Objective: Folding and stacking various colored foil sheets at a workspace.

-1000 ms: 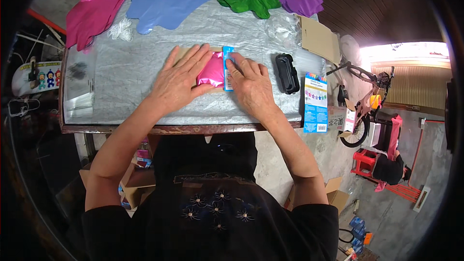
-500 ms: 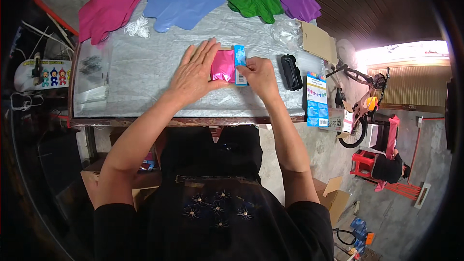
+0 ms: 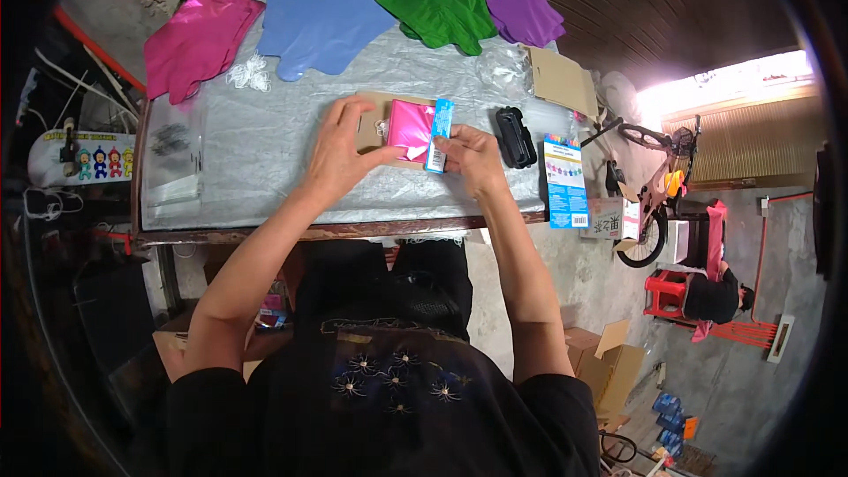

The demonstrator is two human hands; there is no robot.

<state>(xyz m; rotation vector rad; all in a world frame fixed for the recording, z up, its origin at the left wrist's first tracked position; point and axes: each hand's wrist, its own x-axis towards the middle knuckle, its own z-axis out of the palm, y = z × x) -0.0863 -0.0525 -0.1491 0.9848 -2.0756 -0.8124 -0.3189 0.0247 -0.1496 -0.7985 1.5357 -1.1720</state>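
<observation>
A brown cardboard card [image 3: 372, 120] lies on the table in front of me, with a folded pink foil bundle [image 3: 412, 129] flat on it. A blue printed flap [image 3: 442, 115] runs along the card's right end, over the bundle's edge. My left hand [image 3: 343, 148] holds the card's left side, fingers curled at its far corner and thumb against the near side by the bundle. At the right end, my right hand [image 3: 474, 159] pinches the blue flap between thumb and fingers. A bit of white string [image 3: 382, 128] shows on the card, left of the bundle.
Foil sheets in pink [image 3: 199, 42], light blue [image 3: 325, 18], green [image 3: 439, 9] and purple [image 3: 519, 7] line the far side. White string [image 3: 249, 73] lies below them. To the right are a black case [image 3: 515, 138] and a blue package [image 3: 565, 181]; clear bags [image 3: 175, 155] lie left.
My left hand has drawn back from lying flat over the foil bundle to curl at the card's left side, uncovering more card. My right hand stays at the blue flap.
</observation>
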